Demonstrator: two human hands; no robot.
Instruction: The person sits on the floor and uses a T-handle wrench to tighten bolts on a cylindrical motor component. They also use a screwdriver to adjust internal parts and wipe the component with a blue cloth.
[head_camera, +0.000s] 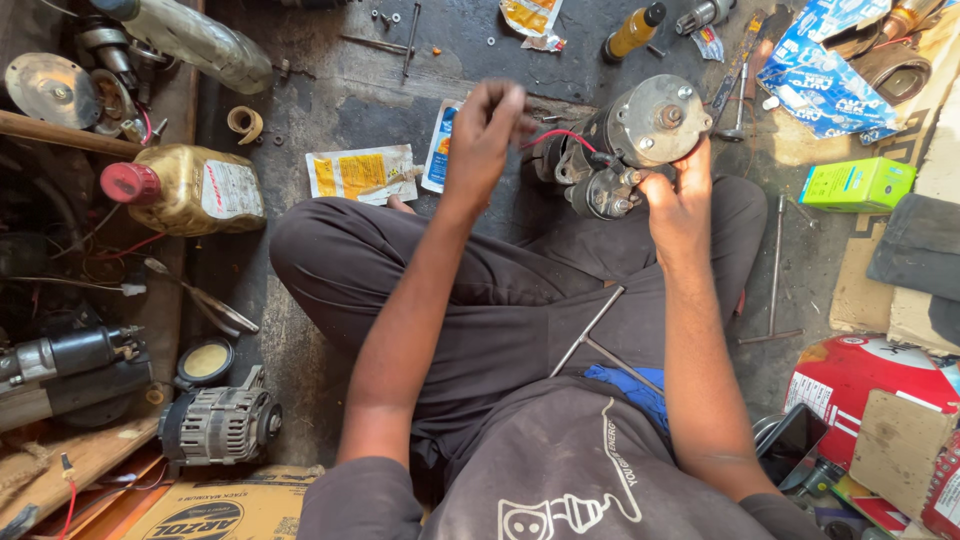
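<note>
**Starter motor in hand, red lead loose at one end**

Far left, off the work: an oil bottle (185, 190) with a red cap lying on its side, a second motor (60, 365) on the boards, an alternator (220, 425) beside the knee. Nearer the middle, two flat sachets (360, 172) on the dark floor, untouched.

Then the left hand (485, 125), raised above the lap, fingers bunched tight, apparently pinching the free end of a thin red wire (560, 135). Hard to tell exactly how the tips grip it, since only the back of the hand shows. From there the wire runs right, to the terminal cluster on the starter motor (640, 130).

Starter motor propped on the floor just ahead of the crossed legs, round end plate facing up, bolts seated in it. Right hand (680, 200) cupped under its lower edge, fingers curled around the small solenoid part, steadying it.

By the look of things: housing closed up, wire joined at the motor end, other end not fastened anywhere. A T-handle wrench (600, 335) idle on the lap, small screws (385, 16) scattered on the floor beyond.

Further right, a green box (858, 185) and a red can (860, 380), well apart from both hands.
</note>
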